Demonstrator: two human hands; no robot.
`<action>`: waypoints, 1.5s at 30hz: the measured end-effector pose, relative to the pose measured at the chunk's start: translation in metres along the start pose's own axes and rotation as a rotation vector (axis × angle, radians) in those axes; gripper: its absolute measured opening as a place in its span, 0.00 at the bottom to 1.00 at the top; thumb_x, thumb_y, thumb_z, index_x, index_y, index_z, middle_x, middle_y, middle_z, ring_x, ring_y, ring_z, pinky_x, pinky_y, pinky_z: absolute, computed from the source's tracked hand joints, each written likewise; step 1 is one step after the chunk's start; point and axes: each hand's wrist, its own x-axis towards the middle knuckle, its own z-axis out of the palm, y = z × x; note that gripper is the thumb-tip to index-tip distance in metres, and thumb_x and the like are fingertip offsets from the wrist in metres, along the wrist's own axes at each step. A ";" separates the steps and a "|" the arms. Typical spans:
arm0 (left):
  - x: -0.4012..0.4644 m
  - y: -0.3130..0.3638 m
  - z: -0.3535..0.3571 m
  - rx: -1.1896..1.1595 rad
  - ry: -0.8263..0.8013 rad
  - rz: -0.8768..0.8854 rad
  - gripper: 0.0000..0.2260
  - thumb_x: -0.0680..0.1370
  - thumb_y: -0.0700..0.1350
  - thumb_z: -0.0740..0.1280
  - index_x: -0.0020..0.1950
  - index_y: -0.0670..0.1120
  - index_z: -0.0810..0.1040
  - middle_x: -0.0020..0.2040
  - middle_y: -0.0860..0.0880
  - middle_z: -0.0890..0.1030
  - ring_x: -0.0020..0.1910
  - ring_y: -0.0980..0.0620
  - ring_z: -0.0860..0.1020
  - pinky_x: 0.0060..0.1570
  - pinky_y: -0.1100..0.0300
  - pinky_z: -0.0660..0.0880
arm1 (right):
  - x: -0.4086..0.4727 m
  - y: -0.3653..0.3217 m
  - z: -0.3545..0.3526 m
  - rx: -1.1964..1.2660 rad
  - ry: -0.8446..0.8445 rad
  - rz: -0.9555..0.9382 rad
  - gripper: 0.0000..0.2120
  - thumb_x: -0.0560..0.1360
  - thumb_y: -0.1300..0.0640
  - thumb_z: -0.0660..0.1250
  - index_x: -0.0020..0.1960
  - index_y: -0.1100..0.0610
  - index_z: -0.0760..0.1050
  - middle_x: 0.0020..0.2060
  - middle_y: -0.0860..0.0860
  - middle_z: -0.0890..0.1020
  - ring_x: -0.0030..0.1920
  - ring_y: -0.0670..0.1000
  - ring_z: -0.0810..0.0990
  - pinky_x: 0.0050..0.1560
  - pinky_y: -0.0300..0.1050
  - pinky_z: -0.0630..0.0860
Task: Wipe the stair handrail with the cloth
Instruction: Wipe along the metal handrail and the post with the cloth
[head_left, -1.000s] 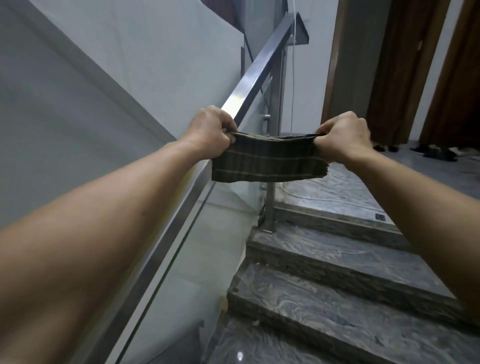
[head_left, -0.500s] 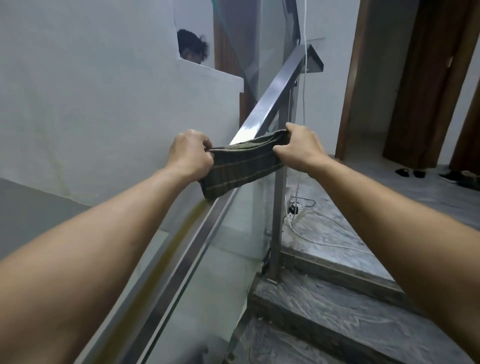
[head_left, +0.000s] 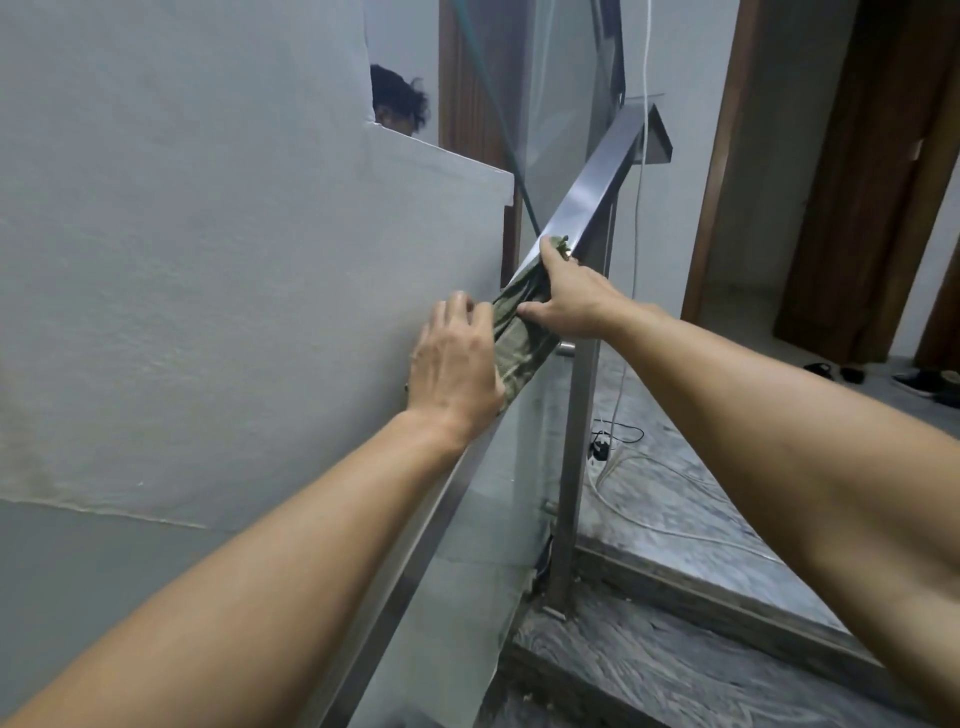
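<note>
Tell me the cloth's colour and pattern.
Olive green with faint lighter stripes; the cloth shows in the head view.

Head view: worn on the person's head; faces forward and down, up the handrail (head_left: 587, 192); close to both forearms

Soft, even indoor light w/ a cool grey cast — no hard shadows. The metal handrail (head_left: 587, 192) shows a pale sheen on its top face, brightest just above the cloth (head_left: 519, 332). Doorway at right is dim. Wide-angle bend stretches both forearms at the bottom corners — fingers slightly motion-blurred, stair texture smeared at the bottom edge.
</note>
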 end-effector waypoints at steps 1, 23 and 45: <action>0.002 0.002 0.005 -0.039 0.002 0.037 0.16 0.70 0.36 0.64 0.57 0.39 0.73 0.58 0.39 0.73 0.56 0.40 0.72 0.55 0.50 0.71 | 0.004 0.003 0.002 -0.012 -0.010 0.000 0.45 0.72 0.43 0.65 0.77 0.48 0.39 0.75 0.61 0.63 0.70 0.63 0.67 0.68 0.58 0.67; 0.025 0.015 0.043 -0.054 -0.466 -0.157 0.29 0.82 0.52 0.48 0.77 0.42 0.39 0.78 0.41 0.36 0.76 0.40 0.36 0.75 0.43 0.39 | 0.051 0.041 -0.028 -0.673 -0.224 -0.351 0.36 0.77 0.33 0.44 0.79 0.50 0.43 0.78 0.48 0.40 0.77 0.49 0.36 0.74 0.62 0.35; -0.096 0.004 0.002 0.119 -0.409 -0.259 0.29 0.82 0.46 0.52 0.77 0.45 0.40 0.79 0.45 0.40 0.78 0.46 0.40 0.76 0.49 0.44 | -0.014 0.008 0.005 -0.773 0.013 -0.918 0.41 0.72 0.30 0.46 0.68 0.60 0.70 0.65 0.58 0.73 0.65 0.59 0.71 0.67 0.54 0.66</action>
